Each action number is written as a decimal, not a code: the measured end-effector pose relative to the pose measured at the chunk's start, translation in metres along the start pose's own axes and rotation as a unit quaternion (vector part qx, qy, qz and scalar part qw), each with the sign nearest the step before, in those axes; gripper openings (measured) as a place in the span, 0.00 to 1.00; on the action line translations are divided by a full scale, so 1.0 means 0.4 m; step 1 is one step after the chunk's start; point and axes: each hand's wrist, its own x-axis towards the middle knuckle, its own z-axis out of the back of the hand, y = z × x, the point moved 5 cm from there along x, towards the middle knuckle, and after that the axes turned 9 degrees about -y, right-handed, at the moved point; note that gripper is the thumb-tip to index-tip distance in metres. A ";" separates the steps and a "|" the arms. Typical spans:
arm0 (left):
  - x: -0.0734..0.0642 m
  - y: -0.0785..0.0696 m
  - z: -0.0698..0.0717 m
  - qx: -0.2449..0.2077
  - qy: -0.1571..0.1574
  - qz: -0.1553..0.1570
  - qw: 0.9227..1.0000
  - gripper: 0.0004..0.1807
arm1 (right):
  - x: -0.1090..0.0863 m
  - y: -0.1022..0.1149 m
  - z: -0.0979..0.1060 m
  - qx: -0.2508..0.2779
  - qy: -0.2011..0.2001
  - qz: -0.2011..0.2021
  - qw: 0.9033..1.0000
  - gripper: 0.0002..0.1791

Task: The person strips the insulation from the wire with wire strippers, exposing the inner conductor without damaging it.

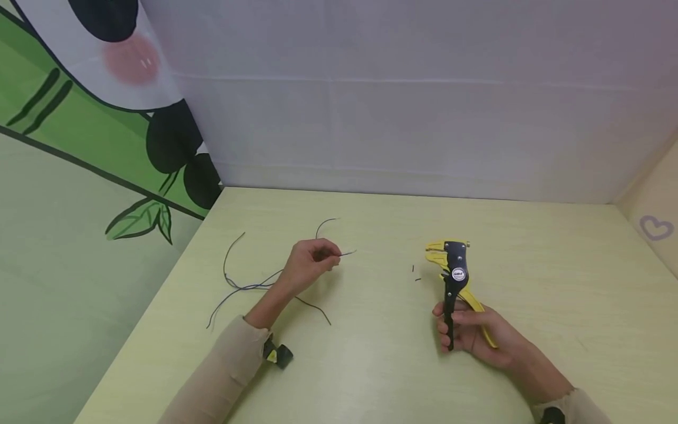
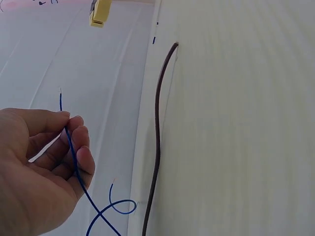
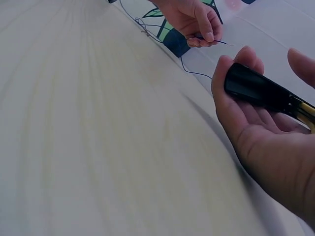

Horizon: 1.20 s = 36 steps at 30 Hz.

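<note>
A blue wire (image 2: pixel 74 155) is pinched between the thumb and fingers of my left hand (image 1: pixel 312 263). Its end sticks out past the fingertips, and in the left wrist view a short bare metal tip shows. My right hand (image 1: pixel 484 337) holds a yellow and black wire stripper (image 1: pixel 456 268) by the handles, its head pointing away from me and its yellow jaws towards the left. Nothing is seen between those jaws. In the right wrist view the fingers curl round the black handle (image 3: pixel 261 91). Another blue wire end (image 2: pixel 112 191) with a bare tip lies beyond the left hand.
A brown wire (image 2: pixel 158 108) runs out over the table (image 1: pixel 371 365) near the left wrist. More crossed wires (image 1: pixel 238 287) spread left of that hand. Two tiny insulation scraps (image 1: pixel 418 279) lie left of the stripper. A white cloth backdrop (image 1: pixel 397 129) rises behind the table.
</note>
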 end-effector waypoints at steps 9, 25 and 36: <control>0.003 0.020 0.009 0.009 0.017 0.012 1.000 0.06 | -0.022 0.007 0.012 0.008 0.000 -0.001 1.000 0.23; 0.009 0.031 0.045 0.002 0.013 0.021 1.000 0.09 | -0.021 0.008 -0.004 0.025 0.008 -0.016 1.000 0.25; -0.019 -0.048 0.129 -0.057 0.000 0.000 0.998 0.10 | -0.024 0.014 -0.014 0.033 0.012 -0.023 0.999 0.24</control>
